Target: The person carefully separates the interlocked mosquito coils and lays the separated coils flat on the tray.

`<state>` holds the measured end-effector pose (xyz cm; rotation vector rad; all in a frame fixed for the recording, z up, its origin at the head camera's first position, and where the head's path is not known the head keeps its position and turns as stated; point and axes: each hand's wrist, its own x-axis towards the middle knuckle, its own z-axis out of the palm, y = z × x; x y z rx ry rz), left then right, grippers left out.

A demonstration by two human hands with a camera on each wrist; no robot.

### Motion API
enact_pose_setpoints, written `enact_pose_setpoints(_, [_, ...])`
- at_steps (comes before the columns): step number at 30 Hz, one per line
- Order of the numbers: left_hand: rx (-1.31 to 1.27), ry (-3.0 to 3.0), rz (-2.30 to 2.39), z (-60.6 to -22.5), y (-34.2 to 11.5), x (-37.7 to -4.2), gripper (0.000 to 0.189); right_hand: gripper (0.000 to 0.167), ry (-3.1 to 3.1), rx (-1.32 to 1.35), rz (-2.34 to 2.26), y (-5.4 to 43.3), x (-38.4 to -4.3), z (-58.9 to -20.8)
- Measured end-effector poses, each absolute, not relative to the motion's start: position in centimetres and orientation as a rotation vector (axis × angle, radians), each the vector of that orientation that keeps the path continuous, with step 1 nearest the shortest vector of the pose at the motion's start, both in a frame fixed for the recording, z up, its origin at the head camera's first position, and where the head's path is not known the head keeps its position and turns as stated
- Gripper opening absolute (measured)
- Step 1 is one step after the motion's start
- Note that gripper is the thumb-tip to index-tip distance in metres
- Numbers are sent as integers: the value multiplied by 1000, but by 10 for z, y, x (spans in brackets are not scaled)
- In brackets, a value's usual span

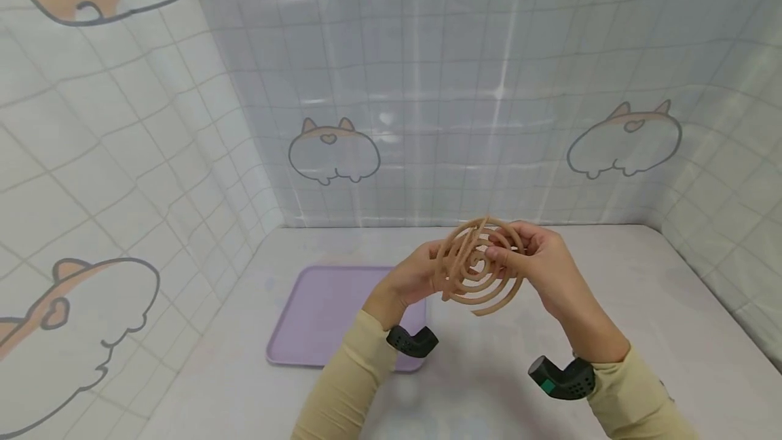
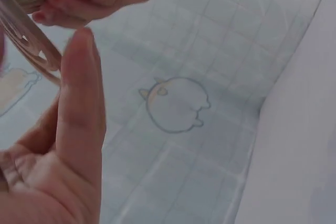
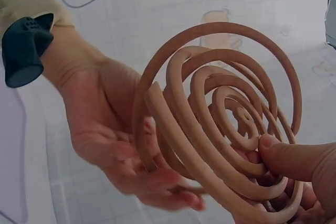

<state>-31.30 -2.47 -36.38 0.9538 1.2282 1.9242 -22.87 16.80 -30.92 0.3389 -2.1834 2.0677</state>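
Tan mosquito coils, a tangle of round spiral loops, are up in the air between both hands, above the table. In the right wrist view the coil loops overlap and stand apart in depth. My right hand pinches the spiral close to its centre, thumb on the near face. At the left side, my left hand holds the outer loops, a thin end of coil lying between its fingers. From the left wrist, its raised thumb covers part of the coil's edge.
A shallow lilac tray lies on the white table, left of and partly behind the left forearm. Tiled-pattern sheeting with cartoon dogs walls the table at the back and both sides. Each wrist wears a dark camera mount.
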Motion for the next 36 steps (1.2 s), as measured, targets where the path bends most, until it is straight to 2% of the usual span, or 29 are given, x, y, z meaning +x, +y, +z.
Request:
enact_pose_setpoints(2, [926, 1288, 1969, -365, -28, -315, 30, 27, -2206, 338, 2050, 169, -229, -308])
enact_pose_setpoints(9, [717, 1529, 2042, -361, -35, -315, 32, 36, -2278, 352, 2000, 174, -228, -307])
enact_pose_setpoints(15, [699, 1478, 2092, -361, -40, -315, 24, 39, -2309, 349, 1986, 175, -228, -307])
enact_pose_setpoints(23, [695, 1425, 2185, -357, -52, -317, 25, 25, -2245, 382, 2090, 183, -229, -308])
enact_pose_setpoints(30, [660, 1434, 2251, -351, -59, -318, 30, 28, -2194, 355, 2234, 188, -231, -308])
enact_pose_setpoints(36, [586, 1488, 2319, -349, -64, -319, 33, 17, -2106, 355, 2342, 191, -235, -313])
